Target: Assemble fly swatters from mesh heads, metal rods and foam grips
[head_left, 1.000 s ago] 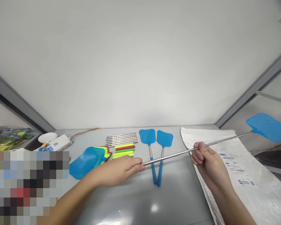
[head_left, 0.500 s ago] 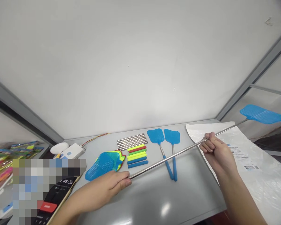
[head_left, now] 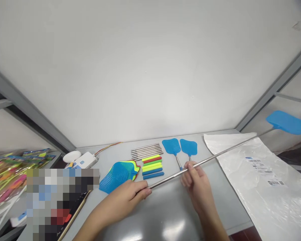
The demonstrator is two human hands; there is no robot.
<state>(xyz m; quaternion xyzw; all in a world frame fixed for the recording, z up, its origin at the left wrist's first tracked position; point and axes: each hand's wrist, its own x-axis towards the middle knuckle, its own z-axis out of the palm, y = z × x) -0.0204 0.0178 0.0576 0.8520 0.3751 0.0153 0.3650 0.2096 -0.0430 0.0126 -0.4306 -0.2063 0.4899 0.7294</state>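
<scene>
A blue fly swatter [head_left: 288,122] with a long, extended metal rod slants across the table, its head up at the far right. My left hand [head_left: 126,197] is closed around the rod's lower end, which the fingers hide. Farther up, my right hand [head_left: 197,182] pinches the same rod near its middle. Behind that hand lie two shorter blue swatters, one on the left [head_left: 171,146] and one on the right [head_left: 189,147], their handles mostly covered. Beyond my left hand rests a pile of swatter heads [head_left: 116,177], blue on top with yellow and red edges below.
Several coloured handle grips [head_left: 153,169] lie in a row below several metal rods [head_left: 145,151]. A white plastic mailer [head_left: 256,180] covers the table's right side. At left are a phone [head_left: 74,212], partly blurred, a white device with wires [head_left: 86,160] and colourful packets [head_left: 7,180].
My right hand has slid down the rod, leftward toward my left hand. The swatter stays extended in both hands. The whole view has shifted slightly.
</scene>
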